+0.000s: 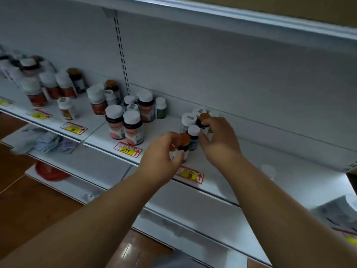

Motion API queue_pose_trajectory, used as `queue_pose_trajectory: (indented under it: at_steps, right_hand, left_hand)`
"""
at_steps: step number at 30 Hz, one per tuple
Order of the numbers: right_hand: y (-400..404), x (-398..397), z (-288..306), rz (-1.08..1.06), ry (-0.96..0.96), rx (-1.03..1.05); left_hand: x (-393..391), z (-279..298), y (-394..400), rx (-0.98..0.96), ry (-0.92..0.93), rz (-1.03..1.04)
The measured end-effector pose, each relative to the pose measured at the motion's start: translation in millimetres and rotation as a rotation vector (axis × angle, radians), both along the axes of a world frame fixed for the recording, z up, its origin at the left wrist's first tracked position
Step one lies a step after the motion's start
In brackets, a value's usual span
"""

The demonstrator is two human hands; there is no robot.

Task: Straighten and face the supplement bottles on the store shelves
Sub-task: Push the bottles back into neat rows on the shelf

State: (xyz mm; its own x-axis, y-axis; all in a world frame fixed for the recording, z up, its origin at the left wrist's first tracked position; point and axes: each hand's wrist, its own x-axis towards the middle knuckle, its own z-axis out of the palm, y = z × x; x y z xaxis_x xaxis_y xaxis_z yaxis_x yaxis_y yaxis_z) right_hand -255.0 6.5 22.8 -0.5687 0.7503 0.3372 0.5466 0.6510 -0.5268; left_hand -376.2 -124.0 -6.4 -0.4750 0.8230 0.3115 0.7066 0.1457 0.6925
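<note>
White store shelf [231, 157] w/ a pale back wall and price tags along the front edge, dim light, wood floor below.

Left hand [160, 151] is near the front edge, just above the "98" tag [190, 176]. Fingers and thumb are curled round a dark bottle w/ a brown cap [183, 142]; it stands upright, label side hidden by the hand. Right hand [218, 140] is just beside it, toward the back wall, fingers wrapped round a 2nd brown-cap bottle [204, 118] in the same small cluster. Between the hands stands a white-cap bottle [193, 137], touching or nearly touching both; 2–3 more white caps [188, 120] sit behind, close to the back wall. Can't tell which way any of these labels point.

Further left along the shelf: a front pair [124, 126] of white-cap bottles stands side by side at the edge above the "299" tag [127, 150], labels forward, looks faced. Behind them a looser bunch [144, 107] at mixed depths, incl. a green-label one. Past the divider toward the left end, more bottles [48, 88], blurred, not in clean rows.

Right end of the shelf past the hands holds no bottles I can make out.

Judgement: approx. early-to-mid. Only the front pair reads as done. Cluster in hand is being worked now; the back bunch and the left-end lot likely still need pulling to the edge and turning. Lower shelves hold other goods, too blurred to judge.
</note>
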Motion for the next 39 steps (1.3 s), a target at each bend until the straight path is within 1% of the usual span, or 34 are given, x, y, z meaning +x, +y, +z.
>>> queue_pose_trajectory:
  at_steps: [4,5,7,12,15,17,20,22,24,26,28,29,31,33,37,39]
  right_hand:
    - [47.9,-26.7,-23.2,0.160,-0.225,-0.031]
    - [53.5,-31.9,-29.3,0.196,-0.263,-0.048]
    - [57.8,-37.2,-38.8,0.218,-0.270,-0.073]
    - [66.5,-31.4,-44.1,0.090,-0.150,-0.044]
    - [63.4,-28.2,-13.2,-0.045,-0.042,-0.019]
    - [48.0,-31.9,15.6,-0.088,0.040,0.003]
    - [16.9,-58.0,52.9,-0.064,0.145,0.017]
    - [-5.5,-92.8,67.1,-0.046,0.173,-0.057]
    - [-29.0,-137.5,72.0,-0.018,0.212,-0.145]
    - [-56.3,-189.6,73.9,0.064,0.274,-0.235]
    - [-82.5,-249.5,71.5,0.209,0.302,-0.319]
    - [-97.3,-279.3,70.8,0.292,0.299,-0.341]
    - [-128.4,-338.4,71.9,0.434,0.277,-0.359]
    - [-157.9,-392.8,76.3,0.528,0.266,-0.378]
    - [-207.2,-479.5,80.1,0.708,0.260,-0.390]
    - [-223.3,-515.6,74.2,0.766,0.210,-0.375]
  left_hand:
    - [-16.6,3.8,20.3,-0.008,0.040,0.028]
    - [-20.3,2.8,25.0,-0.011,0.047,0.027]
    - [-28.1,-1.2,33.2,0.006,0.051,0.005]
    - [-41.8,-14.7,44.1,0.044,0.028,-0.071]
    - [-56.6,-11.9,50.7,0.035,-0.047,-0.122]
    - [-68.7,-2.2,54.0,-0.003,-0.122,-0.183]
    - [-93.1,17.3,50.8,-0.044,-0.250,-0.278]
    - [-118.4,28.0,35.3,-0.048,-0.394,-0.366]
    - [-153.8,32.2,9.5,-0.032,-0.499,-0.423]
    - [-196.9,36.2,-27.3,0.019,-0.572,-0.380]
    - [-246.7,38.5,-67.7,0.086,-0.604,-0.262]
    - [-271.0,37.8,-89.0,0.096,-0.591,-0.193]
    - [-316.9,37.3,-133.4,0.102,-0.550,-0.070]
    - [-356.6,39.0,-174.6,0.095,-0.540,0.042]
    - [-420.4,42.7,-235.2,0.113,-0.520,0.183]
    - [-449.4,39.8,-254.3,0.115,-0.523,0.249]
